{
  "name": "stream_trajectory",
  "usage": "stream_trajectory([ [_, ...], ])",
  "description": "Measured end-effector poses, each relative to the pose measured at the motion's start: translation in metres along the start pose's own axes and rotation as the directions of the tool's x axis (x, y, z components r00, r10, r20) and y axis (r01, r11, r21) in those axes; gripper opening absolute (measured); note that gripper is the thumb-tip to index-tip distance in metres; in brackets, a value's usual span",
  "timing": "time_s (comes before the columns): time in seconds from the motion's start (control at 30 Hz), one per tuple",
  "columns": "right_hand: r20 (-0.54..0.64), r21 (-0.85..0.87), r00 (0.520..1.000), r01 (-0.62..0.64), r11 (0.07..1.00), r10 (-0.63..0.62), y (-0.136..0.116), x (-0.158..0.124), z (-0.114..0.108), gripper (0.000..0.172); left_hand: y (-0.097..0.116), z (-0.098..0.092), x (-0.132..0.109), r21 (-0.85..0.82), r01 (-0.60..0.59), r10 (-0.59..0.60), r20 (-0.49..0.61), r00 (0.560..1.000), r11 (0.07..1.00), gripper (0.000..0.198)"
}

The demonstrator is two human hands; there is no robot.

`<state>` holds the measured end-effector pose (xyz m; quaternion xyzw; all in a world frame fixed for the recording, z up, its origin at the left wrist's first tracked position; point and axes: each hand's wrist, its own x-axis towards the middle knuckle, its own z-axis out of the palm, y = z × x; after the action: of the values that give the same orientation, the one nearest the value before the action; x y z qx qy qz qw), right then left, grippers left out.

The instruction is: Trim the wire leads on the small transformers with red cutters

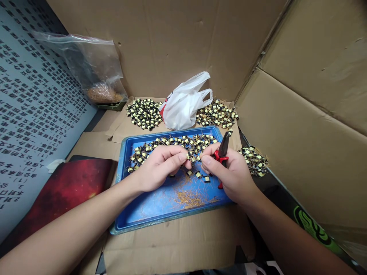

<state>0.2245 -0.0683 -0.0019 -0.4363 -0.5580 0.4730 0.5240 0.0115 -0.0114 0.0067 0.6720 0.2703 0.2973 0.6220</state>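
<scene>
My left hand [163, 166] pinches a small yellow-and-black wire-wound coil [187, 156] between thumb and forefinger, above the blue tray [146, 206]. Close by on its right, my right hand [233, 173] has red-handled pliers [224, 144] tucked in it, their dark jaws pointing up and away. Its thumb and forefinger tips press together near the coil; whether they grip a wire is too small to tell. Many similar coils [160, 143] with copper-coloured leads lie heaped in the tray's far half. Loose wire clippings [187, 198] are scattered over its near part.
Behind the tray are two coil piles [145, 114] with a white plastic bag [186, 101] between them. Another pile [254, 160] lies at right. A clear zip bag [97, 72] with wire bits stands back left. Cardboard walls [177, 42] enclose the back and right.
</scene>
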Motion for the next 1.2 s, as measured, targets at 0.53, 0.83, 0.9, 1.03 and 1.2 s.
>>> stream_trajectory([
  [0.53, -0.071, -0.364, 0.966, 0.207, 0.908, -0.249, -0.0056, -0.0037, 0.0038, 0.013, 0.0003, 0.0006, 0.0, 0.013, 0.018, -0.018, 0.013, 1.0, 1.0, 0.043],
  [0.83, -0.088, -0.315, 0.961, 0.221, 0.923, -0.261, -0.0076, -0.0019, 0.0044, 0.011, 0.0045, 0.0005, 0.0011, 0.131, -0.047, 0.042, 0.043, 0.998, 0.99, 0.04],
  [0.9, -0.086, -0.319, 0.956, 0.24, 0.917, -0.28, -0.0081, -0.0021, 0.0041, 0.011, 0.0048, 0.0005, 0.0014, 0.159, -0.046, 0.038, 0.052, 0.998, 0.986, 0.039],
  [1.03, -0.07, -0.264, 0.974, 0.19, 0.946, -0.215, -0.0038, -0.002, 0.0016, 0.01, 0.0056, 0.001, 0.0025, 0.191, -0.05, 0.041, 0.05, 0.998, 0.98, 0.037],
  [1.2, -0.045, -0.169, 0.98, 0.186, 0.968, -0.196, -0.0004, -0.0038, -0.0035, 0.018, 0.0059, 0.0013, 0.0027, 0.191, -0.05, 0.046, 0.03, 0.999, 0.98, 0.037],
])
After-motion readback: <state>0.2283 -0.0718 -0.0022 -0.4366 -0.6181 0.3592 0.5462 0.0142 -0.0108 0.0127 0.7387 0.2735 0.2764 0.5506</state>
